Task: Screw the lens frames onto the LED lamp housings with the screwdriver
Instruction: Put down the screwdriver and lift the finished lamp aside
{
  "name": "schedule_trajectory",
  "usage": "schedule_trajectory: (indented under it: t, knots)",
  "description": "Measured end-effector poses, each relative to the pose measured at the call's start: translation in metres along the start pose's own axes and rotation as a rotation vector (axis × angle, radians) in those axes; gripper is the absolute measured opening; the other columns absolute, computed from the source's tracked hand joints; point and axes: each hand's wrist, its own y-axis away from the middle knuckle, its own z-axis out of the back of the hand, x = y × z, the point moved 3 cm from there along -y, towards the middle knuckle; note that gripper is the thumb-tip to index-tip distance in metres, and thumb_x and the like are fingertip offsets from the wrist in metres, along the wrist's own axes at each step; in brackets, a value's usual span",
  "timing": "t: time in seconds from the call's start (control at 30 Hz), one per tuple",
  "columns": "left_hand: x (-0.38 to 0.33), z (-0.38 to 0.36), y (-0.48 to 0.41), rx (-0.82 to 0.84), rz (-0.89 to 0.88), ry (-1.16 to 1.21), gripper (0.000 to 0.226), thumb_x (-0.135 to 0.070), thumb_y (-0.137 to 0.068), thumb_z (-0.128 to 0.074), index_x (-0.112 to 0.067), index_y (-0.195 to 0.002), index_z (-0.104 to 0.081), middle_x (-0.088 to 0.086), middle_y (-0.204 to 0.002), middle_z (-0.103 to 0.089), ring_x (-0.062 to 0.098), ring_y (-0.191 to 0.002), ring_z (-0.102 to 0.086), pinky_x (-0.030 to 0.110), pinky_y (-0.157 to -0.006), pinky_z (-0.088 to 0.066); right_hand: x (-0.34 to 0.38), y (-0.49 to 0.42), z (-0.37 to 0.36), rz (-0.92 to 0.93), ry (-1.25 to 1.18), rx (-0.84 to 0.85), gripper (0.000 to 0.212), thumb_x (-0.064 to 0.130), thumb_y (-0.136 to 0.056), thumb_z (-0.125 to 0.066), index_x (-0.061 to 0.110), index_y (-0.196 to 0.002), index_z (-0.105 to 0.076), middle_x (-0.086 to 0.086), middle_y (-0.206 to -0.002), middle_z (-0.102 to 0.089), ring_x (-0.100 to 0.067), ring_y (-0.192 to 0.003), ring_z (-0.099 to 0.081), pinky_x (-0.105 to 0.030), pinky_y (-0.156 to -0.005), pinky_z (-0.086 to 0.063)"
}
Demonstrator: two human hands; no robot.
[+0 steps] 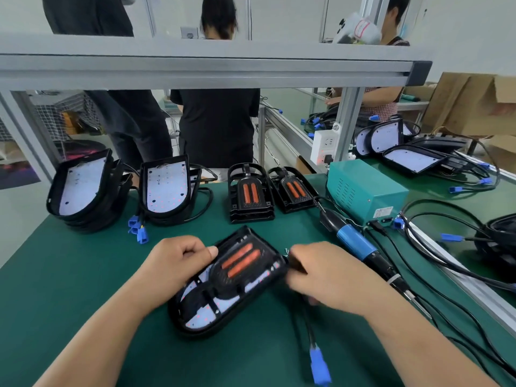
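Observation:
A black LED lamp housing [201, 317] lies on the green mat in front of me, with a black lens frame [240, 263] bearing two orange strips set on top of it. My left hand [176, 263] grips the housing's left edge, thumb on the frame. At the housing's right edge my right hand [329, 277] is blurred, its fingers curled around the edge. The blue and black electric screwdriver [360, 247] lies on the mat just right of my right hand, untouched.
Two stacks of housings [81, 188] [167, 188] and two stacks of lens frames [250, 194] [293, 191] stand at the back. A teal power box [363, 188] sits at right, with cables and blue connectors [319, 364] around. People stand beyond the aluminium frame.

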Motion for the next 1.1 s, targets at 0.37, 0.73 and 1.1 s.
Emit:
schedule_trajectory:
  t: [0.37, 0.73, 1.1]
  knots:
    - [-0.013, -0.024, 0.000, -0.322, 0.050, 0.114, 0.048, -0.046, -0.100, -0.064, -0.008, -0.074, -0.051, -0.006, -0.058, -0.047, 0.009, -0.054, -0.040, 0.034, -0.057, -0.037, 0.010, -0.011, -0.010, -0.017, -1.170, -0.380, 0.020, 0.013, -0.112, -0.048, 0.017, -0.115, -0.067, -0.002, -0.107, -0.079, -0.023, -0.094, -0.078, -0.036, -0.075, -0.065]
    - [-0.025, -0.043, 0.005, -0.355, -0.034, 0.141, 0.054, -0.057, -0.100, -0.059, -0.018, -0.068, -0.040, -0.012, -0.057, -0.035, 0.007, -0.053, -0.031, 0.020, -0.048, -0.031, 0.015, -0.015, -0.025, 0.094, -1.081, -0.373, 0.055, 0.022, -0.098, -0.066, 0.043, -0.147, -0.051, 0.013, -0.133, -0.073, -0.006, -0.125, -0.067, -0.027, -0.103, -0.052]
    - [-0.003, -0.043, -0.006, -0.259, 0.060, 0.485, 0.052, -0.069, -0.088, -0.049, -0.021, -0.069, -0.057, -0.008, -0.058, -0.030, 0.014, -0.050, -0.026, 0.025, -0.050, -0.022, 0.006, -0.009, -0.003, 0.167, -1.061, -0.571, 0.051, 0.021, -0.100, -0.055, 0.034, -0.149, -0.058, 0.010, -0.138, -0.071, -0.012, -0.130, -0.065, -0.036, -0.112, -0.050]
